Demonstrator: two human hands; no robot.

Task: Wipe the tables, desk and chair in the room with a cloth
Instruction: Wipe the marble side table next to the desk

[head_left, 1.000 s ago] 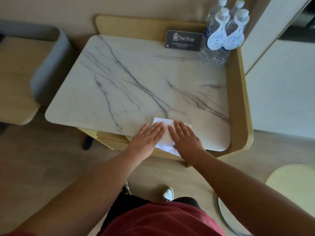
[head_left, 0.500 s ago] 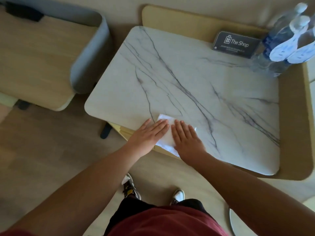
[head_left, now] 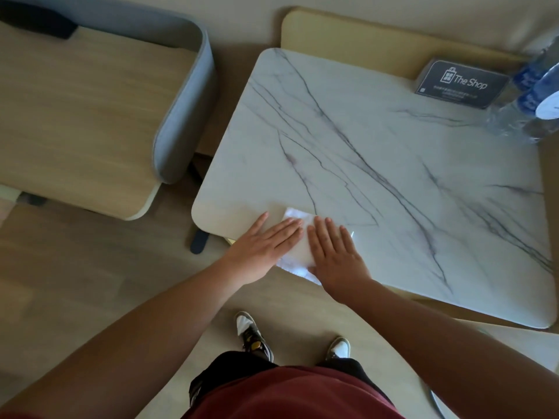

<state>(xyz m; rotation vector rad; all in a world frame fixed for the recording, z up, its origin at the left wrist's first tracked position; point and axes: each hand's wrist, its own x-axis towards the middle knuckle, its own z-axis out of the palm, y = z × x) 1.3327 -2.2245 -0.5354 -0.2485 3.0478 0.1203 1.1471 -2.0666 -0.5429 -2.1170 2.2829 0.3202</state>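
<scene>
Both hands lie flat on the cloth (head_left: 301, 252), nothing pinched. L hand (head_left: 266, 249) covers its left part and R hand (head_left: 335, 255) its right part, fingers straight, palms pressing down. The cloth is a small white folded pad. It shows in the gap btwn the hands and a bit past the fingertips, and one corner seems to overhang the edge by the wrists. It lies on the marble table (head_left: 393, 176), right at the near edge.

Change vs a sec ago: hands + cloth have slid left along that near edge. Before, plenty of marble lay left of the L hand. Now only the rounded front corner remains on that side, near the L thumb. The hand pose is the same flat press, so I read this as one wipe stroke along the front strip, approx at its end.

For the task: the front strip is prob. near done. Everything beyond the fingertips and off to the right of the R hand I'd judge not wiped yet, going by position only. Far beyond the R hand, a sign card (head_left: 462, 83) and water bottles (head_left: 532, 95) sit in the back corner, so I'd need to work round them. Left of the L hand, apart from the table, is a wood seat w/ grey back (head_left: 75, 116), likely the chair, not yet touched.
</scene>
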